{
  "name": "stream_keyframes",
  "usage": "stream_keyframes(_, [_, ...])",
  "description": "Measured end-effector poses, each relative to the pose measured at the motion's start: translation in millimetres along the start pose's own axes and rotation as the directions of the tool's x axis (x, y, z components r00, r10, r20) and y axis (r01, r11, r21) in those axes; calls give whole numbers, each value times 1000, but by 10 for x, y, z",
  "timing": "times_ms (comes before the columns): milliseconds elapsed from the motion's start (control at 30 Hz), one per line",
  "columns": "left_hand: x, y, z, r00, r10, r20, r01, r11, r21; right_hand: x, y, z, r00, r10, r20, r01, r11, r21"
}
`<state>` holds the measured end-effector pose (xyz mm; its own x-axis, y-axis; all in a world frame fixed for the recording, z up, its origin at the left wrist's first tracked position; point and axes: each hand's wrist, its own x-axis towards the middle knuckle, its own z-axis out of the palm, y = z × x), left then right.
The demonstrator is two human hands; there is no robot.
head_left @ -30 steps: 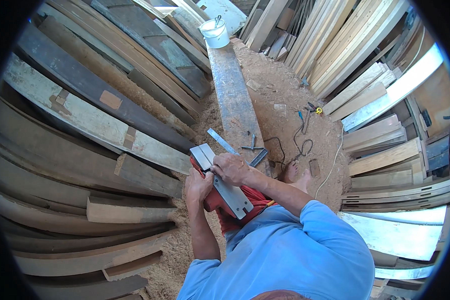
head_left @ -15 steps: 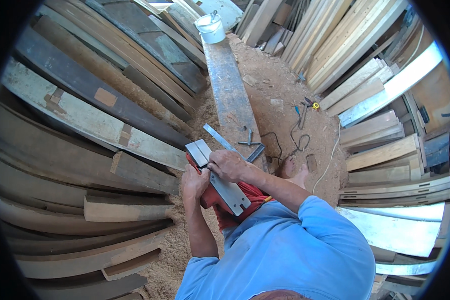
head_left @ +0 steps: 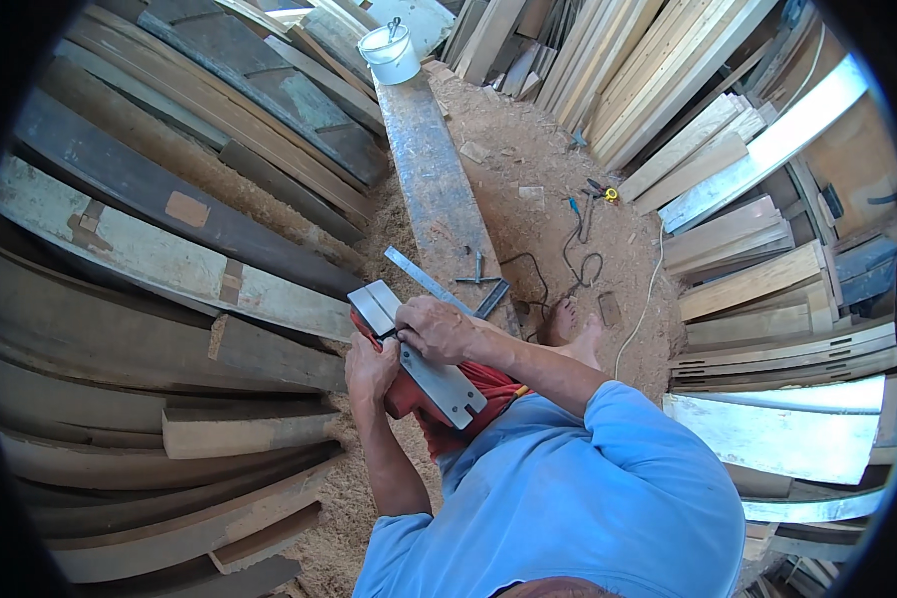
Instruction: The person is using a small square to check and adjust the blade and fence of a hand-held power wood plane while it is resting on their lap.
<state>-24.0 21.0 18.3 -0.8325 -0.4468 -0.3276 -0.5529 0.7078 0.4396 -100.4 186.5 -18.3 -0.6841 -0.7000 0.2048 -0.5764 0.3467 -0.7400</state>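
Observation:
An electric hand planer (head_left: 447, 387) lies bottom-up in my lap, its red body below and its silver sole plates facing me. My left hand (head_left: 371, 369) is wrapped round its side near the front plate, thumb close to the cutter gap. My right hand (head_left: 435, 332) bends over the sole at that gap, fingers closed and pressed together. What those fingertips grip, if anything, is hidden beneath the hand. Just beyond the planer, a metal square (head_left: 417, 271) with a dark stock and a T-shaped tool (head_left: 478, 269) rest on a long plank (head_left: 432, 164).
A white bucket (head_left: 390, 56) stands at the plank's far end. A black cable (head_left: 571, 254), hand tools and a yellow-ended item (head_left: 610, 194) lie on the shavings-covered floor at right, near my bare feet (head_left: 583, 339). Boards (head_left: 259, 359) are stacked along both sides.
The whole view has shifted slightly, so the scene sits a little further left and up. Both hands keep nearly the same places on the planer.

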Motion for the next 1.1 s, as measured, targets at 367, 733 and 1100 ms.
stream_keyframes(367, [-3, 25, -17, 1000, -11, 14, 11, 1000, -2, 28, 35, 32, 992, 105, 64, -101, 993, -65])
stream_keyframes(733, [3, -29, 20, 999, 30, -10, -30, 1000, -2, -1, -42, -40, 1000, 3, -3, -3, 1000, -2])
stream_keyframes(1100, [-3, -37, 12, 1000, -8, 6, 8, 1000, -16, 13, -9, -2, 1000, 10, 7, -11, 1000, 18])
